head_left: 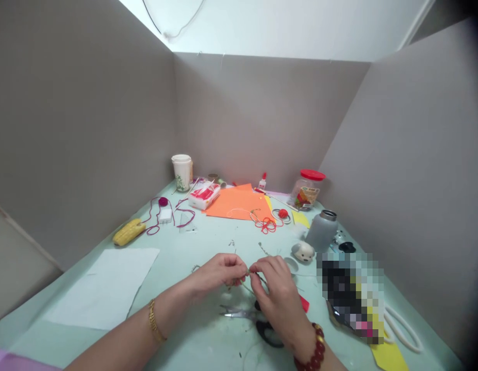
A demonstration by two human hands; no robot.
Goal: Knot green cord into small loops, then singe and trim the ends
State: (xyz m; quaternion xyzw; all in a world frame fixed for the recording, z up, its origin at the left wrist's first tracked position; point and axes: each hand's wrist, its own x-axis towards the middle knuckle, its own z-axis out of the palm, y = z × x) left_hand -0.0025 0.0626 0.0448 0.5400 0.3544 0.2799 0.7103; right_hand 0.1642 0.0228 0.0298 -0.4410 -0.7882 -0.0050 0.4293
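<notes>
Pinching a thin greenish cord (246,286) between thumb and fingers of both left hand (225,270) and right hand (276,288), almost tip to tip at lower centre of the frame, presumably to steady a short stretch for fine work. Lying just below, apparently for easy reach: scissors (241,314) on the bench (184,340). Grouped farther up the frame, perhaps out of the wrists' way: orange sheets (239,202), tangled red yarn (267,225), a tissue pack (204,195). Hard to make out: a reddish bit (235,282) by the left fingertips, possibly attached to the cord. Partly covered by the right hand: scissor handles and a red object (304,304). Impossible to trace: either cord end. Pixelated beyond naming, lower right: a dark and yellow patch (350,296).
</notes>
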